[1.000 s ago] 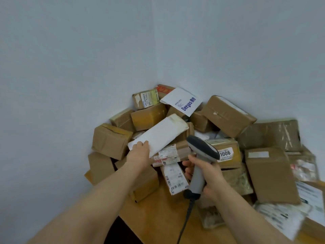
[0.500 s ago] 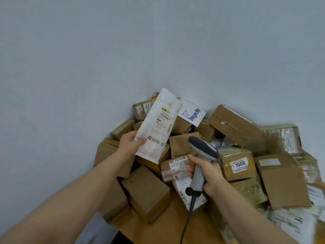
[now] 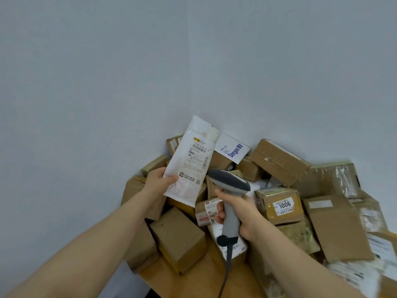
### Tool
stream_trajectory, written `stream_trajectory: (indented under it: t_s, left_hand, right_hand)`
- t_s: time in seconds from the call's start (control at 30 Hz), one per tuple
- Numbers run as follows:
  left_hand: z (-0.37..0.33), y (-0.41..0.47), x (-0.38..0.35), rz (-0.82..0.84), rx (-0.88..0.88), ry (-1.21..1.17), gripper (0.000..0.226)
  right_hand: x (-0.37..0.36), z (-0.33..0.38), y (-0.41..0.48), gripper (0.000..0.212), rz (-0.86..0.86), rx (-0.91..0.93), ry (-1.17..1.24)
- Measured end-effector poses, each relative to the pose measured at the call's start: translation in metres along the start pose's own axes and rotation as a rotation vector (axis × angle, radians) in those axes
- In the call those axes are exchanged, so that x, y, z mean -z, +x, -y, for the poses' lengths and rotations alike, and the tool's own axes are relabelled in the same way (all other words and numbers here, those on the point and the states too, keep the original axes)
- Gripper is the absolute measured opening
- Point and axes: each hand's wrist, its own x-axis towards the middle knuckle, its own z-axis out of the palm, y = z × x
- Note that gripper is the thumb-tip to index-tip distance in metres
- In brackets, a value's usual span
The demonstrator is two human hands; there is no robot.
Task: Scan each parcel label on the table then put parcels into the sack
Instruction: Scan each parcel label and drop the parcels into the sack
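A second ago the white mailer (image 3: 193,162) lay label-down on the parcel heap (image 3: 277,160) under my left grip (image 3: 160,181). Now it is raised above the heap with its label facing me, and the scanner (image 3: 231,190) has come nearer to it. My left grip pinches the mailer's lower left corner, thumb across the front, forearm stretched forward. My right grip (image 3: 240,214) wraps round the scanner's handle, its head just beside the mailer's lower edge. The heap crowds the table (image 3: 193,282) below.
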Motion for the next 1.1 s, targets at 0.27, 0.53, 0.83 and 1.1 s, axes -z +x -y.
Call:
stream_trajectory:
  t_s: [0.27,0.53,0.83,1.1]
  left_hand:
    - [-0.016,-0.016,0.003,-0.015,0.000,-0.012,0.029]
    - [-0.022,-0.014,0.004,-0.021,0.018,-0.002,0.031]
    - [-0.026,-0.006,0.001,-0.002,0.032,0.044,0.034]
    - [-0.024,-0.002,-0.001,0.053,0.025,0.032,0.036]
  right_hand:
    - [-0.005,0.015,-0.010,0.017,0.035,0.065,-0.002]
    - [0.002,0.020,-0.011,0.013,-0.007,0.028,-0.009]
    - [0.000,0.037,-0.011,0.017,0.018,0.072,0.076]
    - [0.001,0.043,-0.005,0.014,-0.036,0.054,0.068]
